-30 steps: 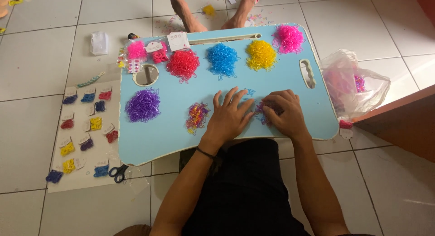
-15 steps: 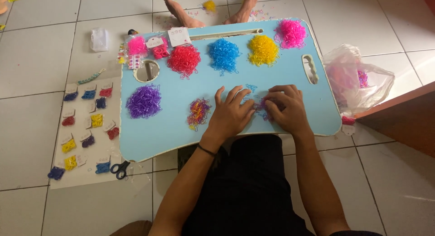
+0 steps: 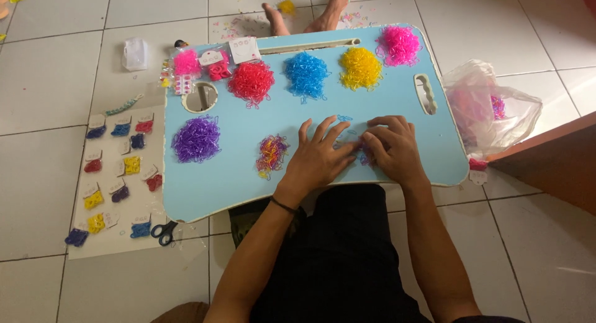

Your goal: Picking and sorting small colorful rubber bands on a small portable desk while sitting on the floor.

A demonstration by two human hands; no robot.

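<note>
Presently pinching loose rubber bands [image 3: 359, 150] flat against the bench [image 3: 397, 106], left hand [image 3: 316, 158] spread, right hand [image 3: 392, 150] curled; mixed-colour pile [image 3: 271, 154] left of them.

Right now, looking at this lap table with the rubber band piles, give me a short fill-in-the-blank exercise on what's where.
1. Both hands, the left hand and the right hand, rest on the light ____ lap table.
2. The pile between the red pile and the yellow pile is ____.
3. The scissors lie on the floor, with ____ handles.
4. The left wrist wears a thin ____ band.

Missing words: blue; blue; black; black
</note>
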